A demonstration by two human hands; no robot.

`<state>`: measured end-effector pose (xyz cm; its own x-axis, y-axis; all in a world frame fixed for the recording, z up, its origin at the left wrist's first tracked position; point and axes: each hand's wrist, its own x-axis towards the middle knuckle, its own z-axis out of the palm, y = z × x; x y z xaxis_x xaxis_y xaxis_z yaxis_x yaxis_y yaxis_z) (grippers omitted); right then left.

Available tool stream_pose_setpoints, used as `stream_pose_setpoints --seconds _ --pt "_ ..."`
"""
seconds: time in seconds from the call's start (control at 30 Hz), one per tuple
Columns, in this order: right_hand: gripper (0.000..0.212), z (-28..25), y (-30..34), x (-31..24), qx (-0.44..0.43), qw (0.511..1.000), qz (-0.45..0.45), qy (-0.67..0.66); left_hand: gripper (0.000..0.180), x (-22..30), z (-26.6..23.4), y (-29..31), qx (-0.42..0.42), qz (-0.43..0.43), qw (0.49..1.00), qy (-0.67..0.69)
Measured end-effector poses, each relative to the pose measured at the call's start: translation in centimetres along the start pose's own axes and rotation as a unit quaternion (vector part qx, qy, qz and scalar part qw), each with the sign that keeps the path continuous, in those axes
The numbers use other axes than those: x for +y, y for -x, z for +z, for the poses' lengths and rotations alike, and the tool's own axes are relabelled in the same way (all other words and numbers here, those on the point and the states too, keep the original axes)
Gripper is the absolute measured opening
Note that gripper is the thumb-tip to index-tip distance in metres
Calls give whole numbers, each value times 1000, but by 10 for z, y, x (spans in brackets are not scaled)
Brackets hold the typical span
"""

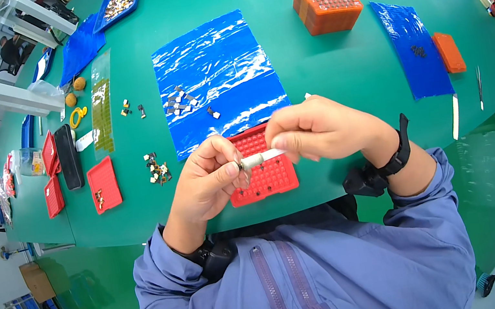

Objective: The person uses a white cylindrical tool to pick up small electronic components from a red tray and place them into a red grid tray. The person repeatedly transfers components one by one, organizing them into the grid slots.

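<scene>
My left hand (207,177) is closed in a pinch on a small pale grey cylindrical piece (252,161) with a dark end. Extending from its right end is a narrow white strip (273,153), pinched between the thumb and fingers of my right hand (322,129). Both hands are raised over a red pegged tray (265,191) near the table's front edge. Small dark parts sit in some of the tray's rows. The inner fingers of each hand are partly hidden.
Beyond the tray lies a blue sheet (213,49) bearing small black-and-white parts (179,101). Loose parts (157,169) and another red tray (104,185) are to the left. An orange stack of trays (327,7) stands far right, near a second blue sheet (412,42) and tweezers (480,88).
</scene>
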<state>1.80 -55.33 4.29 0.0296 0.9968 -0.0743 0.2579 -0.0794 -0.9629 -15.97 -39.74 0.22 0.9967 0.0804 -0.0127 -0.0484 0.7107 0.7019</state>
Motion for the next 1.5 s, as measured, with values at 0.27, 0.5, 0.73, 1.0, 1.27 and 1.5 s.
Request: stream_pose_setpoints --seconds 0.27,0.5,0.73,1.0,1.27,1.5 --pt "15 0 1 -2 4 1000 7 -16 9 -1 -1 1 2 1 1000 -21" --pt "16 0 1 -2 5 1000 6 -15 9 -1 2 1 7 1 999 -39" --pt "19 -6 -2 6 11 995 -63 76 9 2 -1 10 34 2 993 -112" --pt "21 -6 -4 12 42 994 -48 89 12 24 5 11 46 147 757 -635" --pt "22 -7 -5 11 51 993 -19 109 9 51 -17 -28 105 99 616 -774" --pt "20 -4 -6 16 65 990 -48 114 14 45 -38 -41 78 108 530 -837"
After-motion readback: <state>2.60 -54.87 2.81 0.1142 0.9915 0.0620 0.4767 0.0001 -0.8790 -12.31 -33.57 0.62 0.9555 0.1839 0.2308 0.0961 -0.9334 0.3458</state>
